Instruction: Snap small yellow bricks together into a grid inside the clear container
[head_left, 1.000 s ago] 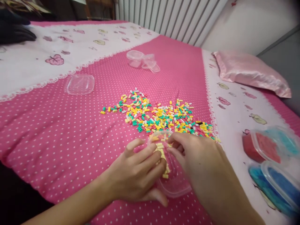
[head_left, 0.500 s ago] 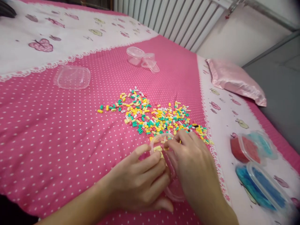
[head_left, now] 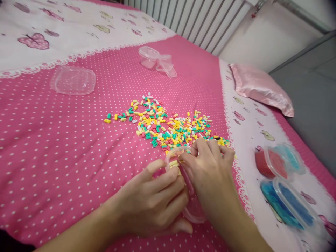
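A clear plastic container [head_left: 194, 214] sits between my hands on the bed, with several pale yellow toy building bricks [head_left: 173, 163] at its far end. My left hand [head_left: 160, 197] is curled round the container's left side, its fingers bent over the rim. Above the right side, my right hand [head_left: 210, 171] has its thumb and fingertips pinched together by the bricks; what they pinch is mostly hidden. Just beyond the container spreads a loose heap of small toy bricks [head_left: 181, 125] in yellow, green, white and pinkish red.
A clear lid or shallow tub [head_left: 75, 81] lies at left. Small clear containers [head_left: 149, 56] stand farther back. On the right are a tub with red contents [head_left: 266, 164] and one with blue contents [head_left: 294, 203]. A pink pillow [head_left: 259, 85] lies by the grey panel [head_left: 309, 77].
The whole view has shifted slightly. My right hand's fingertips have moved a little left, closer to the pale yellow bricks in the container. My left hand keeps its place on the container.
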{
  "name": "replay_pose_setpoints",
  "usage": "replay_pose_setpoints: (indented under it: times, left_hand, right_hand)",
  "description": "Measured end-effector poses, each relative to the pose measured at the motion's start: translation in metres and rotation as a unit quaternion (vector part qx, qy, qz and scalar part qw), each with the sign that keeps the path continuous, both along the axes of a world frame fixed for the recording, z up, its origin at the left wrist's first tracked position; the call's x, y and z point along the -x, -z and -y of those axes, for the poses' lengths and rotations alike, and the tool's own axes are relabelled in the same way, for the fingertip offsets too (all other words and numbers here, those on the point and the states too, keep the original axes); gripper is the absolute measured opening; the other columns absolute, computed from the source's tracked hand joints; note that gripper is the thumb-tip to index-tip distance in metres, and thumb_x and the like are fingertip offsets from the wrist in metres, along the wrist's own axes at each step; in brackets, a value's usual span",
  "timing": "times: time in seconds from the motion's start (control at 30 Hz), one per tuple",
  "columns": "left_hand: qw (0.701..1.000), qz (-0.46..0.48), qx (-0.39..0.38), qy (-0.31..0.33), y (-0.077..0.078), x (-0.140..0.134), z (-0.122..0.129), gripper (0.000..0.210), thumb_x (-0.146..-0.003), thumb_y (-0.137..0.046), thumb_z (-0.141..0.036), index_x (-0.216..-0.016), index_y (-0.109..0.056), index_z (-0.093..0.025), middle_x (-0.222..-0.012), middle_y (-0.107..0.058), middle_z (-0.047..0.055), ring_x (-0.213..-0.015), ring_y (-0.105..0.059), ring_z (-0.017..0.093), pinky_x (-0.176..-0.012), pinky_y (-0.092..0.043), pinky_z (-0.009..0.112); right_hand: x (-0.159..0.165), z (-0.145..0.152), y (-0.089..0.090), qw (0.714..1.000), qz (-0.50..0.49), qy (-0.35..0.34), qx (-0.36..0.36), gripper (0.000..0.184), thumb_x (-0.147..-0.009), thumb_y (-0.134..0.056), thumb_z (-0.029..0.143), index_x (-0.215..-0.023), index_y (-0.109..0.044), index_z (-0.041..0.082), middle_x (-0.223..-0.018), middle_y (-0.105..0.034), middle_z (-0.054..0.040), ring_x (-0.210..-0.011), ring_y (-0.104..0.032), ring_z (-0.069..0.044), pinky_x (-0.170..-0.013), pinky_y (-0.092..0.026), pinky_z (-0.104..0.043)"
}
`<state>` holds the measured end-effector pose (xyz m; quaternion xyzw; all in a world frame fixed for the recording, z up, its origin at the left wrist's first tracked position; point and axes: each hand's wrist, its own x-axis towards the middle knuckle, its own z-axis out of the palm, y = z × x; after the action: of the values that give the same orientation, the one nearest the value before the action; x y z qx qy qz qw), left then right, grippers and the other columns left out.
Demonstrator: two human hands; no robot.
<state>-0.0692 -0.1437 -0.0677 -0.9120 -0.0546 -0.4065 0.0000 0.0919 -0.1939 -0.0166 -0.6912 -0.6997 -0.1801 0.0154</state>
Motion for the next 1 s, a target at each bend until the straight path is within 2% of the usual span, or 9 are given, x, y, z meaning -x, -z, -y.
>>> replay_pose_setpoints:
  times: [0.13, 0.33, 0.47, 0.67, 1.0]
  left_hand:
    - [1.0, 0.0, -0.001, 0.001, 0.0, 0.0008, 0.001, 0.051, -0.109, -0.031, -0.044, -0.094, -0.071, -0.015, -0.092, -0.076, 0.006, -0.102, -0.063, 0.024, -0.098, -0.037, 0.043]
    - [1.0, 0.003, 0.009, -0.007, -0.0007, 0.0011, 0.0014, 0.047, -0.108, -0.033, -0.041, -0.091, -0.07, -0.017, -0.092, -0.075, 0.005, -0.104, -0.063, 0.022, -0.1, -0.037, 0.041]
    - [1.0, 0.011, 0.003, -0.001, -0.0022, 0.0003, -0.0002, 0.048, -0.108, -0.033, -0.041, -0.088, -0.07, -0.017, -0.092, -0.075, 0.005, -0.101, -0.063, 0.022, -0.098, -0.038, 0.04]
    - [1.0, 0.011, 0.007, -0.003, -0.0008, 0.0003, 0.0011, 0.05, -0.109, -0.032, -0.041, -0.087, -0.07, -0.017, -0.093, -0.076, 0.005, -0.104, -0.063, 0.022, -0.102, -0.036, 0.041]
    - [1.0, -0.005, 0.002, -0.003, -0.0004, 0.0021, -0.0005, 0.048, -0.109, -0.033, -0.042, -0.093, -0.072, -0.018, -0.097, -0.076, 0.002, -0.107, -0.063, 0.02, -0.109, -0.033, 0.04]
  right_hand:
    - [0.0016, 0.0001, -0.0004, 1.0, -0.009, 0.011, 0.02, 0.007, -0.091, -0.069, 0.025, -0.088, -0.073, 0.028, -0.089, -0.059, -0.0054, -0.088, -0.048, -0.026, -0.081, -0.027, -0.043]
    - [-0.0009, 0.0042, -0.004, 1.0, -0.03, 0.004, 0.003, 0.013, -0.094, -0.063, 0.02, -0.089, -0.073, 0.027, -0.088, -0.058, -0.0048, -0.086, -0.048, -0.024, -0.082, -0.027, -0.042]
    - [-0.0056, 0.0069, -0.0054, 1.0, -0.006, 0.011, -0.011, 0.015, -0.09, -0.067, 0.016, -0.078, -0.071, 0.025, -0.085, -0.056, -0.0044, -0.085, -0.046, -0.024, -0.08, -0.027, -0.041]
    - [-0.0059, 0.0011, -0.0026, 1.0, 0.016, 0.017, 0.007, 0.014, -0.085, -0.076, 0.022, -0.072, -0.07, 0.026, -0.086, -0.056, -0.0055, -0.086, -0.044, -0.027, -0.079, -0.026, -0.042]
    - [-0.007, 0.0015, -0.0013, 1.0, 0.001, 0.025, -0.002, 0.01, -0.089, -0.072, 0.022, -0.079, -0.073, 0.025, -0.086, -0.055, -0.0054, -0.085, -0.045, -0.025, -0.08, -0.028, -0.043]
